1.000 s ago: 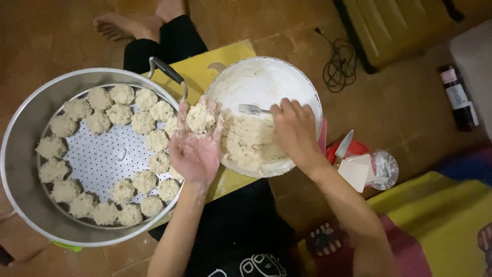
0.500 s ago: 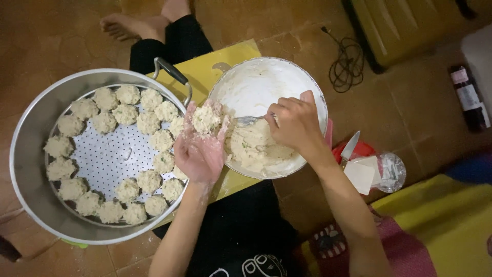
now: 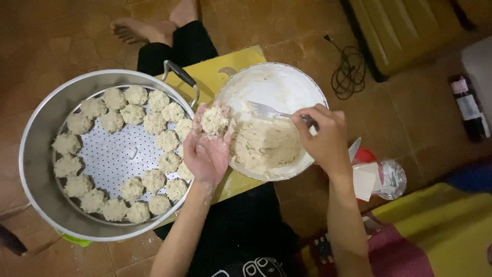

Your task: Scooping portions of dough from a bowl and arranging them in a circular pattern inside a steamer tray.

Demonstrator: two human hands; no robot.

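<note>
Resting on the open palm of the left hand, a dough lump is being cradled by loosely spread fingers beside the steamer pot. A fork is being pinched by the right hand over the dough-filled bowl.

Head view: I see the left hand open, palm up, a lump of dough resting on its fingers, between steamer pot and white bowl. Right hand grips a fork, tines in the dough mix inside the bowl. Dough balls ring the perforated tray. Yellow board under both vessels.
</note>
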